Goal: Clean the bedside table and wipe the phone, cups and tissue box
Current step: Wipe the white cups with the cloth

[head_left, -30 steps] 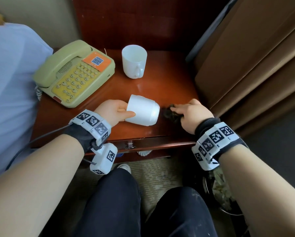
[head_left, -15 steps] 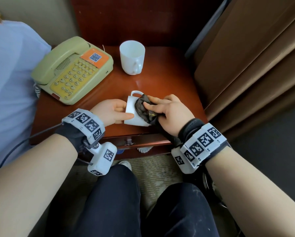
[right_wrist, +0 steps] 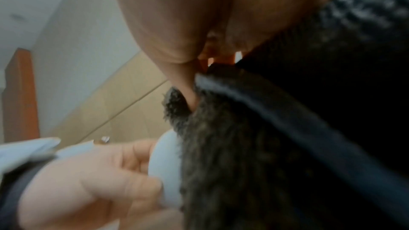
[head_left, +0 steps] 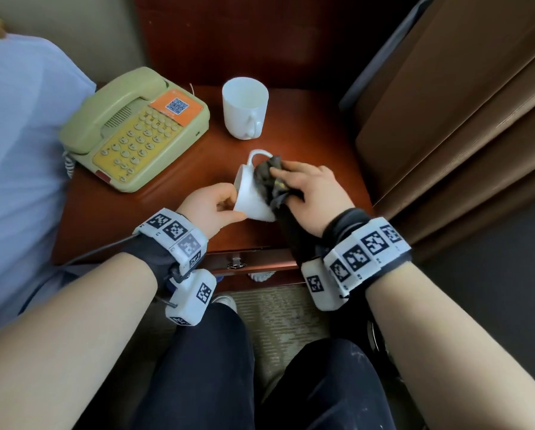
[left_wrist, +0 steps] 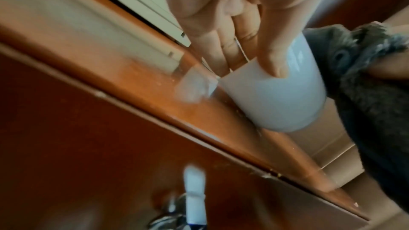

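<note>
Step in hand, by the look of it: wiping outside wall of tipped cup (head_left: 250, 200).

Left hand (head_left: 211, 206) pinching cup at rim, thumb on outer wall, fingers tucked inside the mouth (clear in left wrist view). Cup held on its side over front half of bedside table (head_left: 322, 141), handle pointing up and away, base toward front edge. Whether base touches the wood: cannot tell.

Right hand (head_left: 311, 197) closed round bunched dark cloth (head_left: 267, 180), pressing it against cup wall near handle; rest of cloth trailing down past table's front edge.

Second cup (head_left: 245, 107) upright at back of table, well apart. Phone (head_left: 135, 128) at left rear. Tissue box: not in view.

Notes for doing this well:
- Rotate cup with left hand, keep cloth side fairly steady; covers full circumference without regripping cloth.
- Keep pinch firm: glazed wall likely slippery, and cloth pressure pushes cup toward left palm.
- Work a cloth fold into handle loop and along rim (places a flat pass probably misses).
- Shift left fingers afterwards and wipe the patch they cover.
- Gather hanging tail of cloth, lest it drag across the drawer pull (head_left: 235, 262) or catch.
- Stay low over table in case of a slip.
</note>
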`<move>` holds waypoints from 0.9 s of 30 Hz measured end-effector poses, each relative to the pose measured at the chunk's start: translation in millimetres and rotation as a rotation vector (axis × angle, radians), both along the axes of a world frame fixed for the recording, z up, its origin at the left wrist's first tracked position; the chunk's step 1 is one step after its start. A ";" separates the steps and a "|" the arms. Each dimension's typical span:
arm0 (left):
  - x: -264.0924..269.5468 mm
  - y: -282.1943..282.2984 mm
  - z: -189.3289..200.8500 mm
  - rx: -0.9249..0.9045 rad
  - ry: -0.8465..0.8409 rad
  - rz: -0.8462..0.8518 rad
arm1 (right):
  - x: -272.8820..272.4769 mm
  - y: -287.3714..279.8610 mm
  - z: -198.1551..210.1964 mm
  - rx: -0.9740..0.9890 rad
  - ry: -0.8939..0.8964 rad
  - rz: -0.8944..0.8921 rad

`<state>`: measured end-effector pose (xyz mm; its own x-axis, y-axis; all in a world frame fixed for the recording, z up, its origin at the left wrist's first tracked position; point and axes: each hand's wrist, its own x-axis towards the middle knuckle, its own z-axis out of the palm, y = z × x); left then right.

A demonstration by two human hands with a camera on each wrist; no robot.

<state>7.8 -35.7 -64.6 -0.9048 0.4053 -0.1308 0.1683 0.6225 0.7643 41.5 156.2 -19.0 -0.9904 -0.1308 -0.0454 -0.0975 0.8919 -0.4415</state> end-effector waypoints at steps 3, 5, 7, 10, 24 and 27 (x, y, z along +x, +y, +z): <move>-4.5 -5.0 -5.6 -0.001 -0.010 -0.001 | 3.3 -5.7 -3.7 -0.002 -0.012 0.017; -9.7 -7.7 -8.7 0.132 -0.084 0.067 | 3.8 -7.8 -3.5 -0.010 0.004 0.018; -17.6 -7.3 -8.2 0.244 -0.195 0.044 | 0.4 -8.4 -2.4 -0.021 0.001 0.006; -30.8 -1.5 -7.2 0.167 -0.230 -0.088 | -5.1 -7.6 -1.2 0.026 0.003 -0.001; -30.1 6.2 -2.9 -0.094 -0.060 -0.011 | 4.0 19.3 -4.6 0.177 0.057 -0.092; -27.9 7.6 -3.5 -0.031 -0.074 0.019 | 3.1 -17.7 1.9 0.085 0.205 0.083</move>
<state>-20.1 -28.1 -68.2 -0.8998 0.3828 -0.2093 0.1002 0.6482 0.7548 44.5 138.4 -17.1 -0.9661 -0.2163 0.1412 -0.2518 0.9105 -0.3281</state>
